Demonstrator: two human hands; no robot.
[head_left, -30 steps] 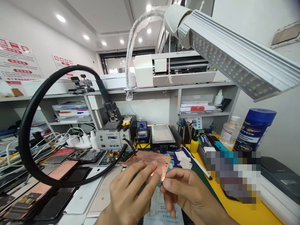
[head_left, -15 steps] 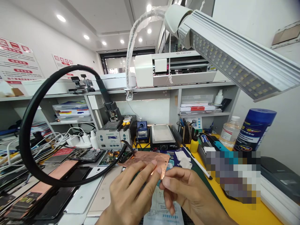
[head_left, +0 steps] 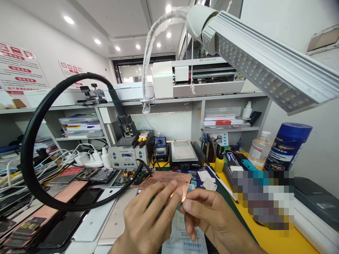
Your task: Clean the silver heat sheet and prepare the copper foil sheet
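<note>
A thin phone screen panel with a copper-coloured back [head_left: 169, 178] is held tilted in front of me, a dark flex strip showing near its far left end. My left hand [head_left: 152, 211] is closed on it, with the fingers lying across the copper face and the thumb hidden. At the panel's near right corner, my right hand [head_left: 212, 208] pinches the edge between thumb and forefinger. Its other fingers curl below. Under both hands lies a printed white sheet [head_left: 185, 243].
Several phone panels [head_left: 92, 220] lie left, beneath a looping black hose [head_left: 25, 148]. Behind stand a hot-air station [head_left: 127, 157] and a heating plate [head_left: 184, 151]. To the right are a yellow bottle [head_left: 219, 164] and a blue spray can [head_left: 287, 148]. An LED lamp [head_left: 265, 63] hangs overhead.
The panel's tilt has shifted very slightly between my fingers. Both hands keep nearly the same place and grip.
</note>
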